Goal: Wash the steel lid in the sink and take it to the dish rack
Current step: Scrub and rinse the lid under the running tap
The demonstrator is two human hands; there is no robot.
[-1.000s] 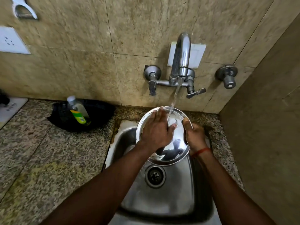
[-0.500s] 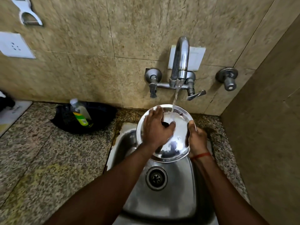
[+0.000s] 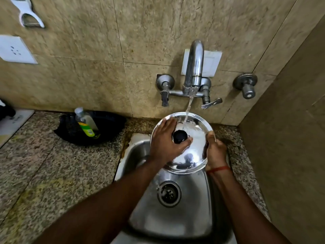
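Observation:
The round steel lid with a black knob is held tilted above the steel sink, under the running tap. Water falls on the lid's upper part. My left hand lies flat on the lid's top face, fingers and thumb around the knob. My right hand grips the lid's right rim, thumb on top. A red thread circles that wrist. No dish rack is in view.
A black pan holding a dish-soap bottle sits on the granite counter left of the sink. A tiled wall stands behind, a side wall close on the right. A white socket is on the wall at left.
My left hand has slid left and down across the lid, uncovering the black knob. The lid sits slightly higher under the stream. My right hand keeps its grip on the rim.

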